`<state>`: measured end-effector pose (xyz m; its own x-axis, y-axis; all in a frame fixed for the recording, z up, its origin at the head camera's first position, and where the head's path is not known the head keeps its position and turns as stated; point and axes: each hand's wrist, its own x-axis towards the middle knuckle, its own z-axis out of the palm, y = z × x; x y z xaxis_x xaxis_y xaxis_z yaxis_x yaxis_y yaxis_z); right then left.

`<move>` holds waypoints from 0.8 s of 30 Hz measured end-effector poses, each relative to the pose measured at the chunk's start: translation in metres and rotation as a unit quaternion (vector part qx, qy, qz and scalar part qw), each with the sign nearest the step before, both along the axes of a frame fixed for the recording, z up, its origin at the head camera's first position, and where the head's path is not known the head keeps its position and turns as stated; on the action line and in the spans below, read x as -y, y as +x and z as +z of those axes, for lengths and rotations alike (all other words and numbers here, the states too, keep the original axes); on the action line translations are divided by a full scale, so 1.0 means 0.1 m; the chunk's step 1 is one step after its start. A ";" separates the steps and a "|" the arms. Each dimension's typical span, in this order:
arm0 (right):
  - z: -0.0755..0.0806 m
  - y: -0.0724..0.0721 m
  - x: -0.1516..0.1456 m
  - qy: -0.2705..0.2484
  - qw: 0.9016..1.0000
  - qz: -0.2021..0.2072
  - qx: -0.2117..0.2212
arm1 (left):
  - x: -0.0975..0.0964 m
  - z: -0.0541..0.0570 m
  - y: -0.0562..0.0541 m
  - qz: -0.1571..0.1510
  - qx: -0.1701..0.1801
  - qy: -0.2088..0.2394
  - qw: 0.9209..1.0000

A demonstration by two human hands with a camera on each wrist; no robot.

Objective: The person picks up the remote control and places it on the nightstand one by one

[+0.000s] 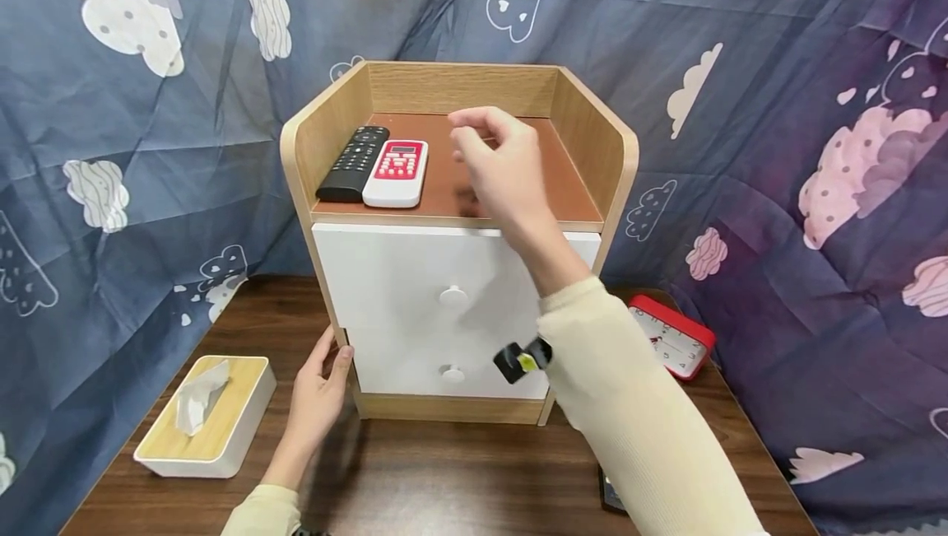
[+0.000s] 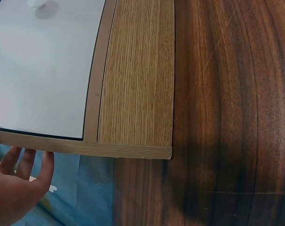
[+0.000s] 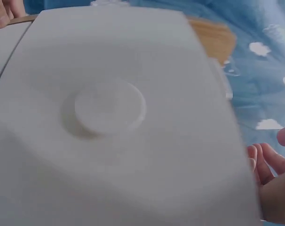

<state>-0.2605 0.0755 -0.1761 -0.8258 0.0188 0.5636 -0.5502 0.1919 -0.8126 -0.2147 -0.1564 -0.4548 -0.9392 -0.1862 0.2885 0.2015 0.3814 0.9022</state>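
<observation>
A small wooden cabinet point(image 1: 453, 408) with two white drawers faces me. Its upper drawer point(image 1: 392, 272) stands slightly proud of the lower drawer point(image 1: 407, 363); each has a round white knob. My left hand point(image 1: 320, 388) rests against the cabinet's left side, thumb by the front edge; in the left wrist view its fingertips point(image 2: 47, 157) touch the side panel. Above the brown top shelf hovers my right hand point(image 1: 507, 170), fingers loosely bent, holding nothing. To its left, a white remote control point(image 1: 396, 186) with a red face lies beside a black remote control point(image 1: 355, 165) on that shelf.
A tissue box point(image 1: 240, 437) with a wooden lid stands on the dark wooden table point(image 1: 437, 478) at left. Behind my right sleeve sits a red clock point(image 1: 677, 338), and a dark object point(image 1: 611, 495) is partly hidden there. Cloud-patterned fabric point(image 1: 215, 108) hangs behind.
</observation>
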 end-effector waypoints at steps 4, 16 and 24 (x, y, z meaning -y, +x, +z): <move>-0.08 0.31 -0.30 0.004 0.999 0.006 -0.054 | -0.02 -0.01 -0.01 0.005 -0.011 -0.007 1.000; -1.05 0.95 -1.42 -0.005 0.982 -0.010 -0.188 | 0.02 0.00 -0.03 0.002 0.012 -0.003 1.000; -2.47 0.90 -2.18 0.157 0.954 -0.237 0.094 | 0.02 -0.01 -0.04 -0.001 0.016 -0.009 1.000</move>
<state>-0.1701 0.2938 -0.4229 -0.8541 0.2698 0.4448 -0.1907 0.6331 -0.7502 -0.2187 -0.1580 -0.4559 -0.9486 -0.1796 0.2606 0.1727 0.3963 0.9017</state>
